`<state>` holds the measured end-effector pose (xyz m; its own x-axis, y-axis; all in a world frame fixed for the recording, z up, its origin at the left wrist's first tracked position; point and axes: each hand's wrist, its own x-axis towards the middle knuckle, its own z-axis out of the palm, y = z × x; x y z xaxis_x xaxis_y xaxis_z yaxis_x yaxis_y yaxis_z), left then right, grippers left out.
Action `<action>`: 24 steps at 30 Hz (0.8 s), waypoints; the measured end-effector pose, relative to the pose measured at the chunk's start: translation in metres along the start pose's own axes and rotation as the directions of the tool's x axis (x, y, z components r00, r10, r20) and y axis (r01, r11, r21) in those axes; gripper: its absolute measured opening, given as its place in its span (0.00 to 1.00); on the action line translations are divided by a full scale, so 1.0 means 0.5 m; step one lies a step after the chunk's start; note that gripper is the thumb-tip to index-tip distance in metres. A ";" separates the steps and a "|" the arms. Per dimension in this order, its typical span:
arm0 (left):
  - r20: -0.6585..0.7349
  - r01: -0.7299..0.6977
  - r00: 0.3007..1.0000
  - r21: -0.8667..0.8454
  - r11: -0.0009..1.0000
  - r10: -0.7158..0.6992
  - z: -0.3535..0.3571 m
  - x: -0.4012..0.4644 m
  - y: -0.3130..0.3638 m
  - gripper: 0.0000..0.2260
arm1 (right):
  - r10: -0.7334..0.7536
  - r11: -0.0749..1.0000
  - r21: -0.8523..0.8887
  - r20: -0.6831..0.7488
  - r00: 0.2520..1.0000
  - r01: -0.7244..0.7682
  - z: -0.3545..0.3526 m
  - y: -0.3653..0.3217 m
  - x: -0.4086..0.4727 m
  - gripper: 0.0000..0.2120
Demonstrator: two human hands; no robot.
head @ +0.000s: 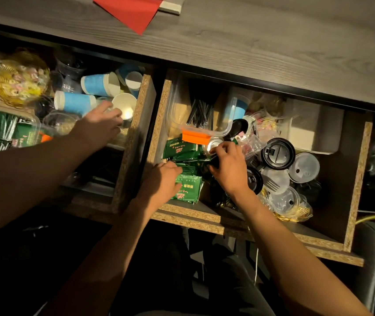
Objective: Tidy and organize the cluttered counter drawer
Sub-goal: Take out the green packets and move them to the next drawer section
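1. The packets [185, 188] under my left hand [161, 183] are green with pale ornamental print and a red mark.
2. At 12 o'clock from them, the clear box [201, 115] has an orange clip [194, 137].
3. At 3 o'clock lie black lids [278, 153] and translucent whitish lids [304, 167].
4. At 10 o'clock, the paper cups [74, 102] are light blue with cream rims.
5. The sheet [131, 10] on the grey wood-grain counter [273, 42] is red.

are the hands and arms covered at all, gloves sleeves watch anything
No. The left hand and right hand are bare, with no gloves, rings or watch visible. Both forearms are bare as far as the frame shows, with no sleeve in view. A third bare arm reaches in from the left.
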<state>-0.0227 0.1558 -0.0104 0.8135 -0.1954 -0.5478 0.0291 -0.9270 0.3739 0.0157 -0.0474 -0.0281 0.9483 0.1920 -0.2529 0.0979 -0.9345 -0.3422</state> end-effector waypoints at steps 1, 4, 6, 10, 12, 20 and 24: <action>-0.093 0.021 0.995 -0.084 0.996 -0.029 0.001 -0.013 0.004 0.15 | -0.015 1.000 -0.004 0.000 1.000 0.015 -0.002 -0.006 -0.008 0.22; -0.250 0.100 0.958 -0.180 0.979 -0.144 0.000 -0.035 0.015 0.07 | -0.117 0.988 0.088 -0.094 0.989 0.125 -0.007 -0.032 -0.050 0.18; -0.271 0.111 0.952 -0.120 0.986 -0.141 0.006 -0.046 0.019 0.10 | -0.146 0.962 0.218 -0.091 0.985 0.163 -0.010 -0.055 -0.087 0.13; -0.300 0.109 0.939 -0.212 0.971 -0.171 0.011 -0.057 0.017 0.11 | -0.002 0.925 0.364 0.289 0.957 -0.107 0.024 -0.086 -0.120 0.26; -0.209 0.157 0.955 -0.249 0.956 -0.211 0.015 -0.056 0.016 0.10 | 0.054 0.919 0.346 0.364 0.930 -0.188 0.052 -0.086 -0.115 0.35; 0.015 0.381 0.923 -0.185 0.906 -0.385 0.028 -0.049 0.024 0.17 | -0.031 0.939 0.316 0.467 0.884 -0.134 0.099 -0.108 -0.031 0.43; -0.024 0.360 0.929 -0.174 0.917 -0.369 0.032 -0.061 0.028 0.18 | 0.014 0.968 0.198 0.575 0.818 -0.156 0.105 -0.113 -0.001 0.45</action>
<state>-0.0563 0.1439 -0.0004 0.7588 0.1682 -0.6293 0.4206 -0.8642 0.2761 -0.0063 0.0212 -0.0562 0.6031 0.3161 -0.7323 -0.1128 -0.8751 -0.4706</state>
